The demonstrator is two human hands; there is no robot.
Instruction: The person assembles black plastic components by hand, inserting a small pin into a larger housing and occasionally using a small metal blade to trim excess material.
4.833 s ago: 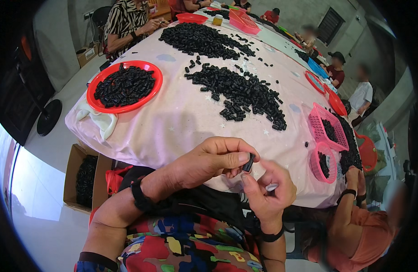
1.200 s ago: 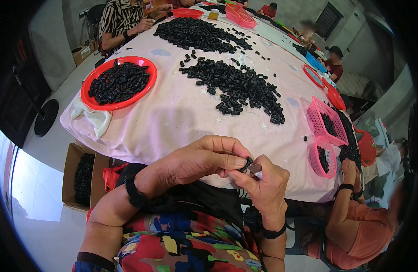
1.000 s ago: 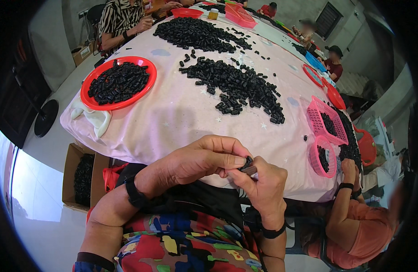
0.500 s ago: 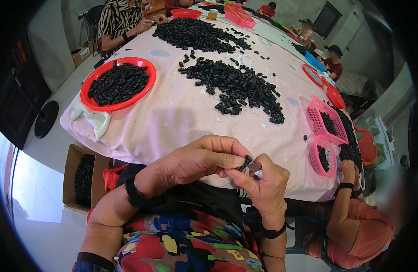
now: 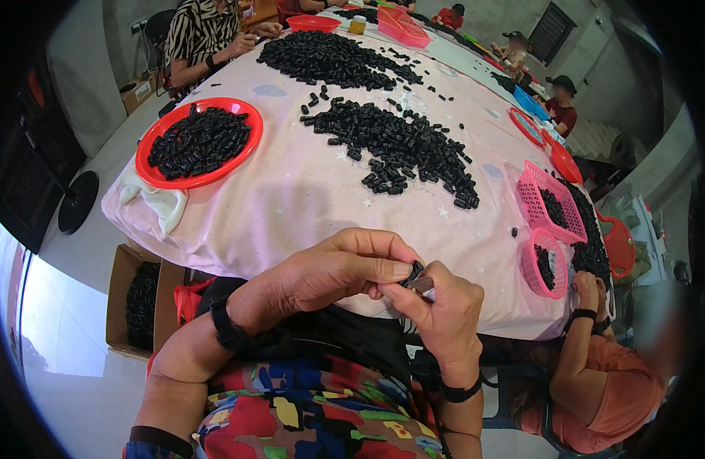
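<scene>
Small black cylindrical piece (image 5: 415,271) of a material I cannot make out is pinched in the person's bare left hand (image 5: 345,274), raised in front of the body by the table's near edge. The left hand is partly closed: its thumb presses the piece from the near side against the index finger, with the other fingers curled underneath.

The bare right hand (image 5: 443,310) is also partly closed, thumb and bent index finger gripping a thin, flat, greyish blade-like strip (image 5: 425,284). The strip's end meets the piece; whether it has entered it is too small to tell. The fingertips of both hands come together just below the piece.

Beyond the hands, a pale pink patterned tablecloth (image 5: 306,237) bears a loose heap of similar black pieces (image 5: 398,145). Left of the heap stands a round red plastic tray (image 5: 255,138), filled with more of them, and to the right a round pink plastic basket (image 5: 530,279) holds others.
</scene>
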